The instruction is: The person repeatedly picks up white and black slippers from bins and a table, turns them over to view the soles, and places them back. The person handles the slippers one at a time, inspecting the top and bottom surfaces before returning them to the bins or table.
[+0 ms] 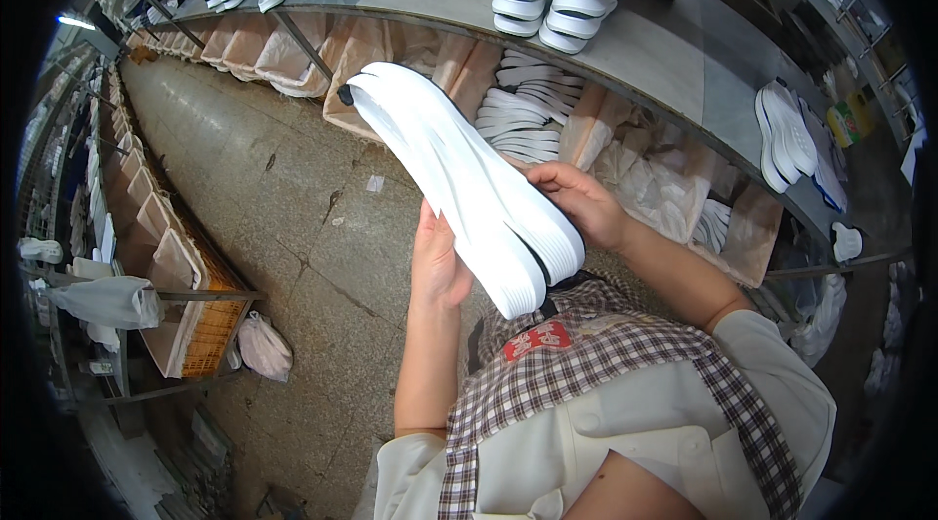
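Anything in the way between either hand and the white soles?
Nothing visible is. The left hand and the right hand both hold the white soles directly, one at each side; the underside is hidden from this view.

Workshop aisle between a long bench and a row of lined bins

Before me, a grey surface (674,61) curves across the scene; pink-lined bins (293,56) sit beneath it. A yellow container (850,121) stands toward its right end. On the left, an orange crate (209,325) ends another lined row, near a translucent plastic bag (107,303). A pale pink bag (265,348) and a small white scrap (375,184) lie on the speckled, stained floor (234,139).
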Demonstrator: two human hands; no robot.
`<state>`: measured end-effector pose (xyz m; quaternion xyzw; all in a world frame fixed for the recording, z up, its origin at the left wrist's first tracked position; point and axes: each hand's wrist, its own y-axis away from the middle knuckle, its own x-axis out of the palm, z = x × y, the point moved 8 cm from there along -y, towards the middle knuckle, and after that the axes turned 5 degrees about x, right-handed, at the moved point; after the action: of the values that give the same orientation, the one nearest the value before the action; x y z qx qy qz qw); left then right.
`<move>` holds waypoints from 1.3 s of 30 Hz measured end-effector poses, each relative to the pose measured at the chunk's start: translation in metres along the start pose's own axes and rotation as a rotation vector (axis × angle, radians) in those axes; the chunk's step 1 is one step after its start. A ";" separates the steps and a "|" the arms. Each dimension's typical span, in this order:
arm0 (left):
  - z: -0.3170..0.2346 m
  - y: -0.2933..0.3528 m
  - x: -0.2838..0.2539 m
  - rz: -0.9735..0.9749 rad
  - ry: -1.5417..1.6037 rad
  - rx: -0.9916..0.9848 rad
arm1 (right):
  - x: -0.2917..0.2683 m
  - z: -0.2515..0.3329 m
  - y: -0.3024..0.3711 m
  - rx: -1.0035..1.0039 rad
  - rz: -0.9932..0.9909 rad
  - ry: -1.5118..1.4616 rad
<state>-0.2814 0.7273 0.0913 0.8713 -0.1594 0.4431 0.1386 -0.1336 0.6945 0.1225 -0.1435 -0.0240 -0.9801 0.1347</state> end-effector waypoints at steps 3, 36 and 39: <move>-0.001 -0.001 -0.004 0.021 -0.056 0.019 | 0.004 -0.007 0.008 0.046 -0.049 -0.063; 0.037 -0.020 0.015 0.260 0.622 -0.116 | 0.085 0.074 0.013 -0.568 0.110 0.919; 0.027 -0.015 0.026 0.355 0.791 -0.141 | 0.072 0.078 0.017 -0.594 -0.009 0.696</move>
<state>-0.2412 0.7266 0.0960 0.5819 -0.2711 0.7477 0.1699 -0.1740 0.6659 0.2185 0.1623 0.3042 -0.9350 0.0835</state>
